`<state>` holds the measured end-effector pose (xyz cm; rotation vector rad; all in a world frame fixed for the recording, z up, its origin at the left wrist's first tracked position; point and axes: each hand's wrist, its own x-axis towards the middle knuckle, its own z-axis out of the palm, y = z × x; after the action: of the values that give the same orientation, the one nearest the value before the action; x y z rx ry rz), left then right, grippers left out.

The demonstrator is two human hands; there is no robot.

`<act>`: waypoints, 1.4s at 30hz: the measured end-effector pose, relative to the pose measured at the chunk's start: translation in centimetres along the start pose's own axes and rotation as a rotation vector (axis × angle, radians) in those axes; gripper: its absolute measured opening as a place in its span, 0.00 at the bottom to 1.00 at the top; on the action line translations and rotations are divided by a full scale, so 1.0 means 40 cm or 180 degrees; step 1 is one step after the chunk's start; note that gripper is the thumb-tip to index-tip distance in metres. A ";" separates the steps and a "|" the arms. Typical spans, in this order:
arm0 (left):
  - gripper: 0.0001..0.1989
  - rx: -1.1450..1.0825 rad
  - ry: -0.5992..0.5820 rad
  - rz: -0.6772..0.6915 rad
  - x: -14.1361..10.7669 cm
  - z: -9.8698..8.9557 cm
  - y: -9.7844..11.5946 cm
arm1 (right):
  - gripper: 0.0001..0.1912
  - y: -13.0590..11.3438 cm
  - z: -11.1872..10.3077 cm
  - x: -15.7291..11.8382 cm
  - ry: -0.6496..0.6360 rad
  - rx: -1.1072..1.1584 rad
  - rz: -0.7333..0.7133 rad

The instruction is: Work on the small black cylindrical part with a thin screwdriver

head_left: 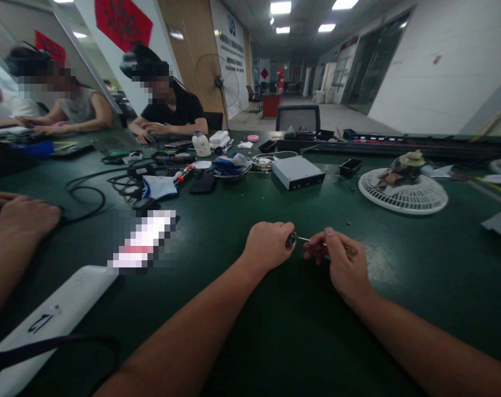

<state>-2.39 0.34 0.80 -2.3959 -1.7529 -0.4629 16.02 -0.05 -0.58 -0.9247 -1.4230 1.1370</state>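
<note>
The slim tool [303, 239] lies between the two hands, its shaft running roughly left-right from the right hand [352, 270] towards the small dark round part [291, 240] in the left hand [267, 245]; the right hand is nearer its brownish handle end, the left nearer its tip; whether tip and part touch, I cannot tell; the left grip is closed around the part, the right grip pinches the tool, some fingers loosely curled; both hands are above the table [283, 331]; on the far side lies a boxy metal drive [298, 172], to the far right a white fan guard [426, 194], and to the left a white slab [56, 320].
</note>
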 end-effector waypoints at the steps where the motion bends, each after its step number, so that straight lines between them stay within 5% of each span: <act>1: 0.10 -0.0022 0.0023 -0.0045 0.000 0.000 -0.001 | 0.23 0.000 0.000 -0.001 -0.0117 0.0051 -0.0058; 4: 0.11 -0.0058 0.0097 -0.0243 0.000 -0.001 -0.003 | 0.23 -0.001 0.000 -0.002 -0.0395 0.0070 -0.0046; 9: 0.09 -0.0058 0.0072 -0.0262 0.001 -0.002 0.001 | 0.23 -0.004 0.000 0.000 -0.0084 -0.0151 0.0042; 14: 0.10 -0.0090 0.0032 -0.0322 0.000 -0.007 -0.001 | 0.24 -0.007 -0.001 0.000 -0.0490 0.0038 -0.0019; 21: 0.10 -0.0152 -0.0059 -0.0287 0.001 -0.005 0.000 | 0.23 -0.003 0.001 0.001 -0.0110 -0.0236 0.0033; 27: 0.11 -0.0184 -0.0040 -0.0479 0.000 -0.005 -0.007 | 0.23 -0.007 -0.001 -0.002 -0.0622 -0.0188 -0.0121; 32: 0.10 -0.0174 -0.0114 -0.0391 0.001 -0.007 0.000 | 0.23 -0.002 -0.001 -0.004 -0.0213 -0.0445 -0.0036; 38: 0.12 -0.0224 -0.0129 -0.0452 0.001 -0.006 -0.006 | 0.22 -0.002 -0.003 -0.002 -0.0650 -0.0135 -0.0144; 42: 0.12 -0.0182 -0.0101 -0.0397 0.000 -0.005 -0.003 | 0.25 -0.007 0.001 -0.003 -0.0316 -0.0287 0.0048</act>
<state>-2.54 0.32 0.98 -2.3531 -1.9364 -0.4995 16.02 -0.25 -0.35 -0.9544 -1.5607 1.1513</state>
